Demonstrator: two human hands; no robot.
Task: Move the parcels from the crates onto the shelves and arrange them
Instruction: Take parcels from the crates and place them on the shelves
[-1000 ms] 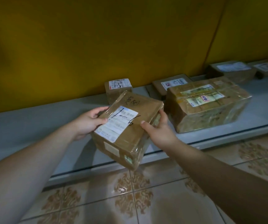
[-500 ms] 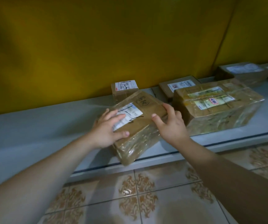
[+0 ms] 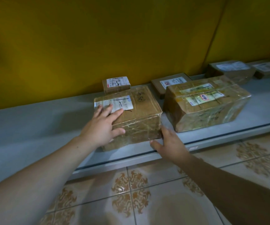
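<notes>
**Parcel down on the shelf: handling notes**

The brown cardboard parcel is box-shaped and wrapped all over in clear tape. Treat it as stiff at the edges and corners and softer mid-panel. The tape film is glossy, so expect flat palms to slip on it. I'd judge it moderate weight, a two-hand job. Take it by opposite side faces, low down, or hook your fingers under the bottom edges, not by the tape wrinkles. To shift it, slide it by pushing on a side face.

Look: white shipping label on the top left with black marker strokes. There's more handwriting on the bare card beside it, and the tape is creased across the front face.

It sits flat on the pale grey shelf, close to the front lip.

Your left hand is spread over the near left top edge, fingers straight on the label, thumb on the front face, gripping nothing. Your right hand is loose and spread at the bottom right front corner. I can't tell whether it's touching or just beside.

Neighbours:
- A larger taped brown parcel sits just to the right, with a narrow gap between.
- A small brown labelled parcel sits behind, against the yellow wall.
- A flat brown parcel is behind the larger one.
- Patterned tile floor lies below.
</notes>
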